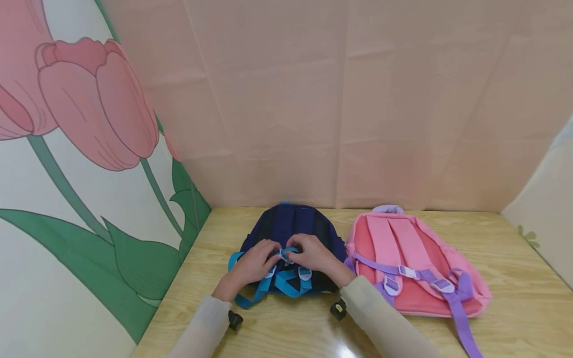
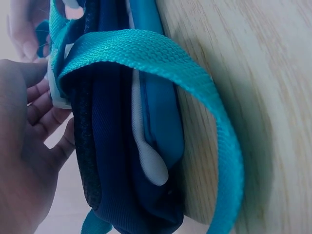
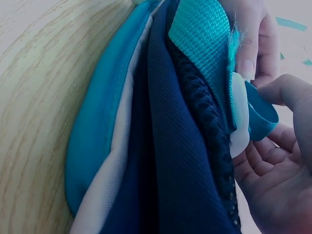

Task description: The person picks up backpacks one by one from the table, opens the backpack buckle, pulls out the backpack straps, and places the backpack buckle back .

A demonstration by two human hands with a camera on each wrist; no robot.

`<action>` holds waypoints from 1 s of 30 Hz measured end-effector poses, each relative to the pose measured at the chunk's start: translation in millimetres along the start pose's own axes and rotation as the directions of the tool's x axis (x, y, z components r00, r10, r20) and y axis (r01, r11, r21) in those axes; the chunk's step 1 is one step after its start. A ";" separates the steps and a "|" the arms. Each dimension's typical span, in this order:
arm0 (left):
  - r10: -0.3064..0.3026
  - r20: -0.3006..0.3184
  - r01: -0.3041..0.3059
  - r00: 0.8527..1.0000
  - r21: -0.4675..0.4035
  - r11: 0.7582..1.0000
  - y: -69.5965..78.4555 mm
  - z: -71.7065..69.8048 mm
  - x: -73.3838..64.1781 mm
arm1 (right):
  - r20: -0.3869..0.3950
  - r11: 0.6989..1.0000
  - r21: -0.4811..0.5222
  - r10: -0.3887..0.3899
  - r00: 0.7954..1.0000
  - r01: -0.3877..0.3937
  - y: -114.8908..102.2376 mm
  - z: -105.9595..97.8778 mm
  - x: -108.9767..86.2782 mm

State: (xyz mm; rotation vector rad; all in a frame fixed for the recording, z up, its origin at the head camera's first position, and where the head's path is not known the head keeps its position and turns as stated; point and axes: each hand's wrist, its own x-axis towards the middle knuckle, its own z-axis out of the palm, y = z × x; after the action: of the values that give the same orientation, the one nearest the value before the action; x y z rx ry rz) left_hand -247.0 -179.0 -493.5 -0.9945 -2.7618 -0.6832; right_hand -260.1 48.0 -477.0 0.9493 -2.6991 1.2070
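Note:
A navy backpack [image 1: 291,219] lies on the table with its shoulder straps facing up. Both hands meet over its middle, at a small white buckle [image 1: 283,255] on a blue chest strap [image 1: 292,250]. My left hand [image 1: 255,261] pinches the buckle from the left side. On the other side, my right hand [image 1: 313,253] pinches the blue strap between curled fingers and thumb. The fingers partly hide the buckle, so whether its halves are joined I cannot tell. Blue webbing [image 2: 146,48] loops past the pack's side in the left wrist view. A white strap adjuster [image 3: 240,117] shows in the right wrist view.
To the right lies a pink backpack [image 1: 429,248] with purple straps; its white chest buckle [image 1: 407,271] is joined. One purple strap end [image 1: 463,323] trails toward the front of the wooden table [image 1: 286,333]. A pink-beige backdrop [image 1: 277,99] stands behind, and a tulip-printed panel [image 1: 89,189] at left.

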 end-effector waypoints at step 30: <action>-0.022 0.032 0.022 0.999 -0.014 1.000 -1.8 1.3 2.2 | 0.004 0.999 -0.013 0.031 1.000 -0.031 0.9 -0.2 -0.2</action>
State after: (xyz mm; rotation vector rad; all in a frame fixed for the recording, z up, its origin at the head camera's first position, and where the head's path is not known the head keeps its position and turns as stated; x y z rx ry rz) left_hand -249.8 -178.3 -494.8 -0.9881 -2.8033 -0.6966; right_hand -260.5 48.7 -477.5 0.9128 -2.7310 1.1929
